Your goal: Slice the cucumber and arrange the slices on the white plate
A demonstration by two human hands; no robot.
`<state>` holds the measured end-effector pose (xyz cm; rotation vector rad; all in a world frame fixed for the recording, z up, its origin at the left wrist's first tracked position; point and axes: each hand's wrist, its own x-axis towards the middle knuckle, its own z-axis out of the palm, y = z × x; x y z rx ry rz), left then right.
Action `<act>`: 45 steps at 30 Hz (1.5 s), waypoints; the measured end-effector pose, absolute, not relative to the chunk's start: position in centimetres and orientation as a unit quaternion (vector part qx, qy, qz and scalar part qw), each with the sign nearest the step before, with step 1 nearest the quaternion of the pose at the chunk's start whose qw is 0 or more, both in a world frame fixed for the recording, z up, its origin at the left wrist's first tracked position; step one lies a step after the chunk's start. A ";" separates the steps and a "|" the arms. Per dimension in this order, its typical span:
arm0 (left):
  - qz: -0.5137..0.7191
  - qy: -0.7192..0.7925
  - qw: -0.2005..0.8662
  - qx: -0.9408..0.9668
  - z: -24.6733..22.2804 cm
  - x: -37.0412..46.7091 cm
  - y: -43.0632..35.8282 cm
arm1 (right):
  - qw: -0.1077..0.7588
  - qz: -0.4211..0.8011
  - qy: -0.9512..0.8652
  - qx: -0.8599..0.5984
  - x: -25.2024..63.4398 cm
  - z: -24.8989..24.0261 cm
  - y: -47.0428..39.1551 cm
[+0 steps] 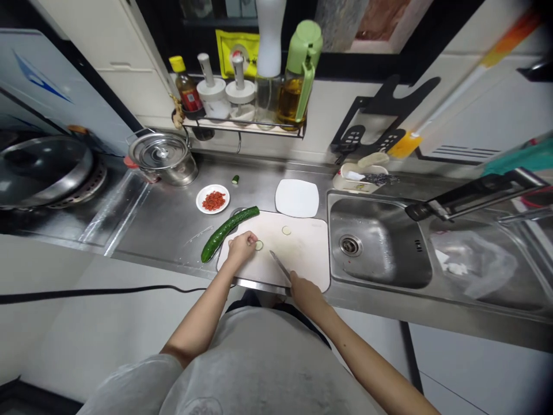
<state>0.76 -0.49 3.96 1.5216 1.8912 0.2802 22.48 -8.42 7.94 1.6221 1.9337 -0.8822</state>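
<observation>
My left hand (242, 249) is over the left part of the pale cutting board (309, 271), its fingers pinched at the edge of a thin cucumber slice (258, 245). In my right hand (306, 293) is a knife (280, 266), gripped by the handle at the board's front edge, with the blade pointing up and left, apart from the slice. Another cucumber slice (286, 230) lies farther back on the board. A long green cucumber (224, 233) rests slantwise across the board's left edge and the steel counter. Behind it sits a cut cucumber end (235, 180).
Behind the board are a white square plate (296, 197) and a small plate (201, 202) of chopped red pieces. A steel sink (380, 248) adjoins on the right. At left stand a lidded pot (166, 161) and a covered wok (47, 170). A seasoning rack (246, 128) hangs above.
</observation>
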 end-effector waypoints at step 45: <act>0.081 0.526 0.213 0.819 2.2 -2.8 6.2 | 0.055 -0.344 0.652 0.674 21.1 7.9 -4.3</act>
